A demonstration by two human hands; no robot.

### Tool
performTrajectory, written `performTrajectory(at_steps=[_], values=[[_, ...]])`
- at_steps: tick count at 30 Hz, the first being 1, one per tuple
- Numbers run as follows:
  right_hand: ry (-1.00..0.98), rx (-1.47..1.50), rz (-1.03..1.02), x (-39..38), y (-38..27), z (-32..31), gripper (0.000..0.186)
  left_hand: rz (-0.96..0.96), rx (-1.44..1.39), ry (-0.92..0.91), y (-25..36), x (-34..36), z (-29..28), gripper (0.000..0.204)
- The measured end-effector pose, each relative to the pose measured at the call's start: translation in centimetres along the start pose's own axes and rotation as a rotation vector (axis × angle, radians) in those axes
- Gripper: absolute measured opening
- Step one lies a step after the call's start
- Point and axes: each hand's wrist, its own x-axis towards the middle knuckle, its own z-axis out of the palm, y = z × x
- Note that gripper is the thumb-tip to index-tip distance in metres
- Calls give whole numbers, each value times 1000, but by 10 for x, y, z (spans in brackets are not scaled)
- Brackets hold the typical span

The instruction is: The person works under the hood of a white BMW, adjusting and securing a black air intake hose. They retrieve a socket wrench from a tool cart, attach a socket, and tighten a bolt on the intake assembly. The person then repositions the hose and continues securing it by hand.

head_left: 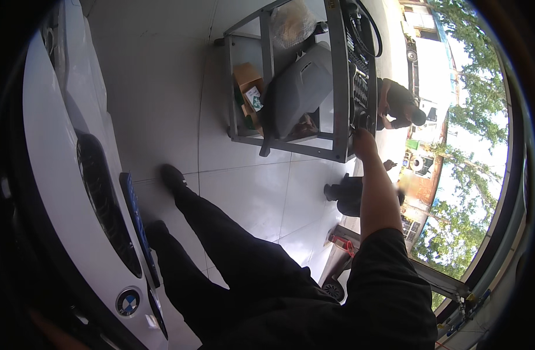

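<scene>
My right arm stretches out to a grey metal tool cart (340,87). At the cart's top edge, my right hand (364,143) reaches in among dark tools (361,119). Its fingertips are hidden there, so I cannot tell whether it grips one. A row of sockets (359,87) lies in the top tray close to the hand. At the lower left rim, a dim, blurred skin-toned shape (52,333) beside the white car (57,157) seems to be my left hand. Its fingers cannot be made out.
The cart's lower shelf holds a grey plastic cover (305,87), an open cardboard box (248,76) and a clear plastic bag (293,24). A black cable (372,29) loops at the cart top. Two people, one in a dark cap (419,116), are beyond it. Another car's wheel (333,290) shows.
</scene>
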Motion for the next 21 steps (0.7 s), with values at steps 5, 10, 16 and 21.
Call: performTrajectory(at_steps=[5, 10, 16, 21], values=[[-67, 440, 194, -34, 14, -55, 34, -5, -59, -19, -22, 4, -24, 48], [-467, 1295, -210, -140, -193, -154, 17, 1, -86, -53, -14, -23, -52, 48], [-1208, 1248, -837, -283, -438, -195, 26, -213, -316, -352, -65, 9, -61, 48], [-869, 672, -1236, -410, -593, -185, 26, 405, -45, 218, -173, 18, 110, 36]])
